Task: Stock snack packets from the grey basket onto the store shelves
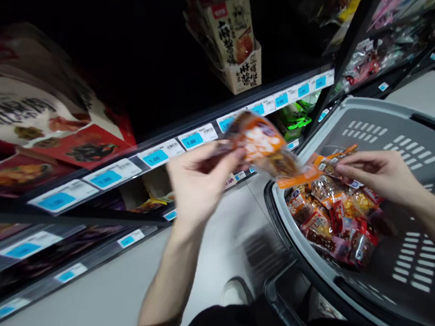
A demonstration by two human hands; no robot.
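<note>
My left hand (200, 182) pinches a small orange snack packet (260, 146), blurred by motion, in front of the shelf edge. My right hand (376, 172) reaches over the grey shopping basket (395, 133) and grips another orange packet (329, 165) at the top of the pile. Several small red and orange snack packets (334, 219) lie heaped in the basket's left side.
Dark store shelves run along the left with blue price tags (155, 156) on their rails. Boxed snacks (236, 38) stand on the upper shelf, red packets (53, 128) at the left, green packets (295, 119) below. A shoe (234, 291) shows on the pale floor.
</note>
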